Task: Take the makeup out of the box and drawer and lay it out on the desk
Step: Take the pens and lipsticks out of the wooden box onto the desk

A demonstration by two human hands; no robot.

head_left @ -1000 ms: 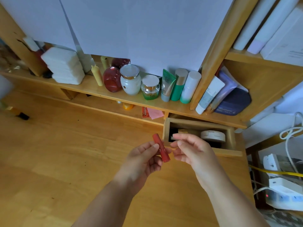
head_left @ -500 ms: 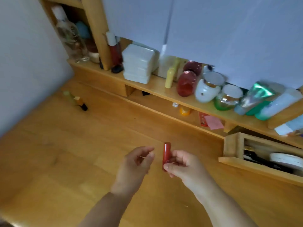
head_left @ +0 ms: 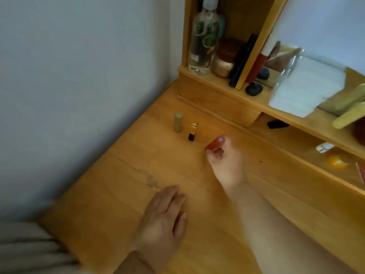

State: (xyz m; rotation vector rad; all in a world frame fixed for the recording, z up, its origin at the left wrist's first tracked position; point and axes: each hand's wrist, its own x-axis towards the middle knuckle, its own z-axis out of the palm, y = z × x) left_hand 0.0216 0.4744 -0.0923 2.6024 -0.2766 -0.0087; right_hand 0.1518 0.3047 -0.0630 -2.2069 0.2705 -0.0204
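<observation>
Got the red lipstick (head_left: pixel 215 144) pinched tilted in my right hand (head_left: pixel 227 167), just right of the gold one (head_left: pixel 193 131) and green tube (head_left: pixel 178 122) on the worktop (head_left: pixel 122 194), so I'd stand it upright alongside them, left hand (head_left: pixel 164 212) resting flat and empty.

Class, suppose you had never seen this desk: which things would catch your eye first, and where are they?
First the right hand, mid-desk, holding a red lipstick tilted just above the wood. Next, two small tubes standing to its left near the wall: a pale green tube and a gold-and-black lipstick. The left hand rests flat on the desk, nearer the camera.
</observation>
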